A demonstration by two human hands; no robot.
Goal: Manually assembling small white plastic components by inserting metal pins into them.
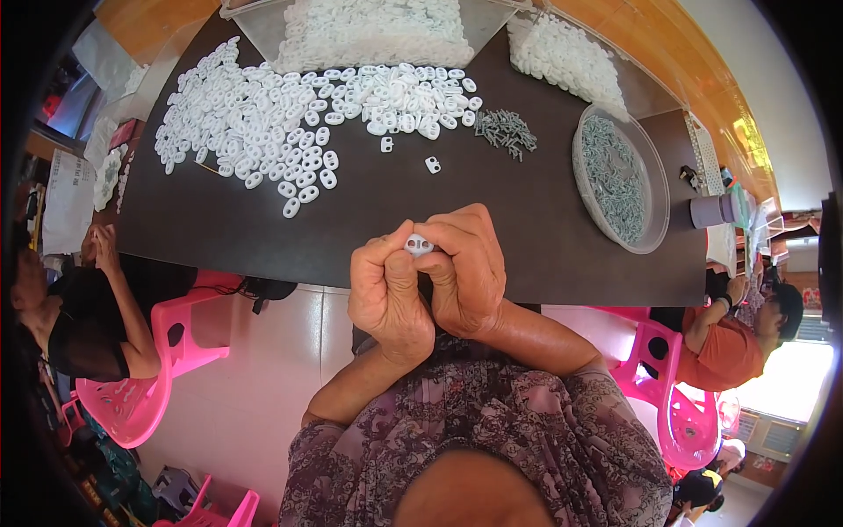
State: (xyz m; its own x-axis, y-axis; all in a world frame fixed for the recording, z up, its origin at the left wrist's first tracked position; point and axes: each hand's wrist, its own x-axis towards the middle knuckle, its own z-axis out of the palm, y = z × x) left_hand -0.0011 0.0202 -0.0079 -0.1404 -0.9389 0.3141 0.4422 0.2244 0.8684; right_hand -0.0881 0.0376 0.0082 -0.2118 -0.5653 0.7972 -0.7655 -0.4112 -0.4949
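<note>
Above the near edge of the dark table, my left hand (392,294) and my right hand (467,272) meet, both closed on a small white plastic piece with two holes (418,245). The thumbs and bent index fingers pinch it from either side. My other fingers are curled, and their undersides are hidden. Beyond my hands lie two loose white pieces, one lighter-outlined piece (386,144) and another (432,164). A wide pile of white oval two-hole pieces (255,123) covers the far left, beside a second white pile (408,98) at the back middle.
Small grey-green screw-like pins (506,132) lie heaped at the back. More fill a round clear tub (657,215) at right. Clear bins of white pieces (378,35) stand behind. People sit on both sides, near a left pink chair (167,360) and a right pink chair (685,426).
</note>
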